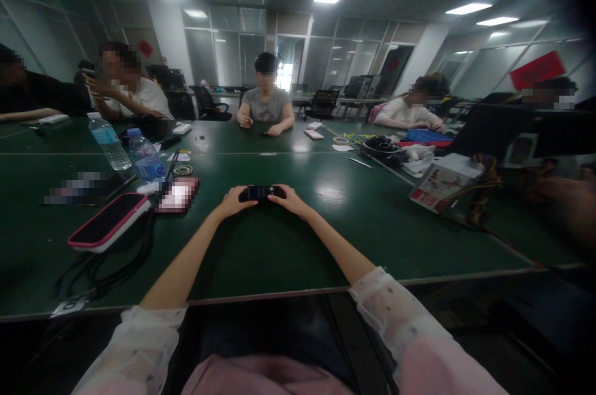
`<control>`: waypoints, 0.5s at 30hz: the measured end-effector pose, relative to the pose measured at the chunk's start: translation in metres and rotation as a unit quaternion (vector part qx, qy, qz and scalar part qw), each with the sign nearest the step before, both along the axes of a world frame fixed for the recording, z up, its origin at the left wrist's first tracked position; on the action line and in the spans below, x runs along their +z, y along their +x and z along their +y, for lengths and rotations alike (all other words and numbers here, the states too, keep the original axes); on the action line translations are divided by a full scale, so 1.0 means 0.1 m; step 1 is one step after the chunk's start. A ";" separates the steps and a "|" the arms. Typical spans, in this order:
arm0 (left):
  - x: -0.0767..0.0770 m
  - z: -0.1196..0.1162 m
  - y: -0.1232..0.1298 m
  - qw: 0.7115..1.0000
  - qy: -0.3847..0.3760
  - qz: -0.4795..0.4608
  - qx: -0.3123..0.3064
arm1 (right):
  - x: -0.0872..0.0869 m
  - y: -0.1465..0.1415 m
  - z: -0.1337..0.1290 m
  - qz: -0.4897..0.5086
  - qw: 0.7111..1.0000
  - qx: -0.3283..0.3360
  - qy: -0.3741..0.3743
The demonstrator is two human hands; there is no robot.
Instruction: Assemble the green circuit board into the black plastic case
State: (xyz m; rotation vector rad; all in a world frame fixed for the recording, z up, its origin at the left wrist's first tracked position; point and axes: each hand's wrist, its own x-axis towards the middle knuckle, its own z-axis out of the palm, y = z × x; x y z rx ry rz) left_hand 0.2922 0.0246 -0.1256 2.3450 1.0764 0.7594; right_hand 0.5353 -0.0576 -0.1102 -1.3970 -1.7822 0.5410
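A small black device with a lit screen (263, 192) is held just over the green table (279, 258), in front of me. My left hand (236, 202) grips its left end, thumb along the lower edge. Around its right end my right hand (289, 199) is closed, with the thumb near the middle of the device. Both forearms rest over the table's front edge. To the left lie a pink-rimmed black device (109, 221) with a dark cord and a pink phone-like object (177, 194).
Two water bottles (110, 141) (145, 156) stand at the left. A printed box (444, 187) with wires is at the right. Behind it lie cables and bags (414, 156). A person in grey (266, 103) sits opposite; other people sit on both sides.
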 end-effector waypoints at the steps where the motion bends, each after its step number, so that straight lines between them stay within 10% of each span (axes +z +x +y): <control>1: -0.01 0.01 0.00 1.000 0.001 0.001 0.002 | 0.01 -0.01 -0.01 0.001 1.000 -0.003 0.003; 15: 0.00 -0.01 0.00 0.999 -0.001 0.033 0.011 | -0.13 0.02 0.10 0.015 0.997 0.039 0.059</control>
